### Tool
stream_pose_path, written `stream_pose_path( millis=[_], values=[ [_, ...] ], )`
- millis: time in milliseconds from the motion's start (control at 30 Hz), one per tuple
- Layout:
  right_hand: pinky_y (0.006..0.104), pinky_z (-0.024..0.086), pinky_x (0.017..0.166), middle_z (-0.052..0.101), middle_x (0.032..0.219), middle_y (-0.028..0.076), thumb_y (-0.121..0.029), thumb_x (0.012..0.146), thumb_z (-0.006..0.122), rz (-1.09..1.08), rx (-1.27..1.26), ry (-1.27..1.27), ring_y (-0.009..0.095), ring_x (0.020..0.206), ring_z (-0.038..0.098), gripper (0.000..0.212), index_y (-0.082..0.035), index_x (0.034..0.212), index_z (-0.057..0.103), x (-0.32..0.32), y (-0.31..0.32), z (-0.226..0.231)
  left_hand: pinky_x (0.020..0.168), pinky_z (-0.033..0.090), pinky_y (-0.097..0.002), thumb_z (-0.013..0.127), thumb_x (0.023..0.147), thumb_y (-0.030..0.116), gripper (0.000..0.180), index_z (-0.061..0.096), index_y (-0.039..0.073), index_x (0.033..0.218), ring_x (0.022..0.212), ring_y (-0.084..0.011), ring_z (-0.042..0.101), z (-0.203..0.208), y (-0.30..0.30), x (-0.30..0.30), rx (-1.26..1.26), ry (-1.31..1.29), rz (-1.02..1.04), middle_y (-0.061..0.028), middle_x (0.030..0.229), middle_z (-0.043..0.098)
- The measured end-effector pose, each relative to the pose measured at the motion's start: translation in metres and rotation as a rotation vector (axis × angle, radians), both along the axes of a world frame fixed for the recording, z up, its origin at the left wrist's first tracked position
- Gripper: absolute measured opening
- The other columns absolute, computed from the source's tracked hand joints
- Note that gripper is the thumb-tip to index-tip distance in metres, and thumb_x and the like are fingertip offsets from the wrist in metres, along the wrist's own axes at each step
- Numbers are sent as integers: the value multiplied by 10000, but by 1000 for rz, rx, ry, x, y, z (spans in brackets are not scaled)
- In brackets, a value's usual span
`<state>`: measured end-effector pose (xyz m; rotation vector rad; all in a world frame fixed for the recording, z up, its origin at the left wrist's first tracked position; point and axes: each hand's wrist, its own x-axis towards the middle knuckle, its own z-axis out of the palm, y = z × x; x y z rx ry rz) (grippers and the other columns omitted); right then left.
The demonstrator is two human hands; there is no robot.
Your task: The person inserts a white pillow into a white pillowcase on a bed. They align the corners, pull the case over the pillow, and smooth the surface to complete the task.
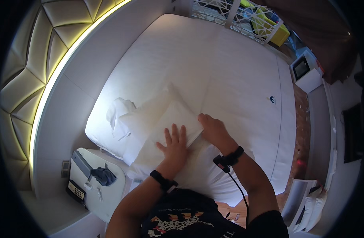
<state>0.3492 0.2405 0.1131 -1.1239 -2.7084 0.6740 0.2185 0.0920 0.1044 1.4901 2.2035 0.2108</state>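
On white bed (245, 79), hands (175, 148) (214, 131) on pale cloth (178, 113), right fingertips hidden

I wear a dark short-sleeved T-shirt (186, 195) printed with a white, black-spotted figure (178, 225) and orange shapes (182, 216). My two black wristbands (161, 180) each carry a small module (221, 162); a black cable (240, 186) runs from the right one.
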Motion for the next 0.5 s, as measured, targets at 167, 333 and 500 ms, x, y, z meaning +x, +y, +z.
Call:
stream_pose_path(
  millis=[167,333,500],
  values=[
    [487,536,826,665,1003,120,-115,848,675,11,319,-85,334,954,667,246,-88,1080,597,29,-16,-20,1031,381,-730,767,848,199,744,417,48,1488,1464,-468,325,-6,-18,-3,186,49,-6,-202,1553,379],
    [497,491,980,636,1004,53,-152,855,642,187,439,271,253,1061,625,130,-109,971,602,22,-30,-20,777,543,-526,691,803,111,222,588,59,992,955,-361,648,-2,-46,-23,336,90,-23,-121,988,633],
    [529,384,1117,619,1057,34,-139,882,615,349,471,353,222,1131,619,110,-129,992,609,6,-75,-20,682,565,-478,683,863,149,121,591,97,923,810,-345,692,5,-62,-2,431,125,-136,-100,863,673]
  ],
)
